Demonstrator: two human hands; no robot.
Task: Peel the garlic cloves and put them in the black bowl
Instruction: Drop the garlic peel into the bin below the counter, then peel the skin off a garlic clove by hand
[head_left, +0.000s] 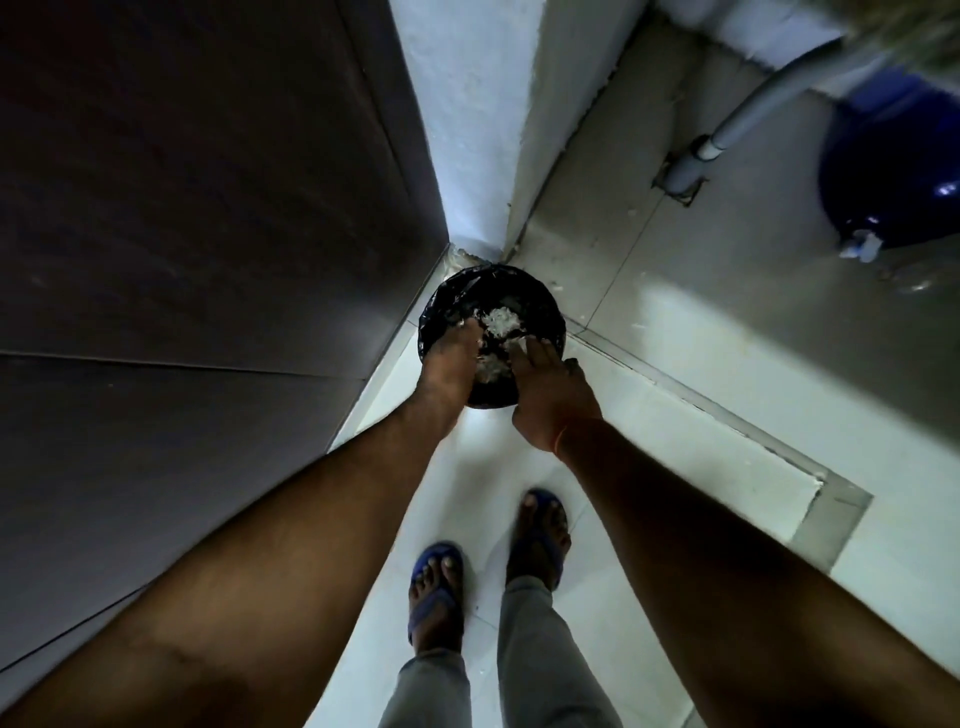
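Both hands, left hand (448, 364) and right hand (545, 384), hover fingers loose over the lined bin (540, 301); brush them together low (papery peels (498, 319) scatter easily).

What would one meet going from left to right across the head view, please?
Dark door panel → white wall corner → black-lined bin, holding white peelings, with the left hand and right hand over it → grey pipe → blue container.
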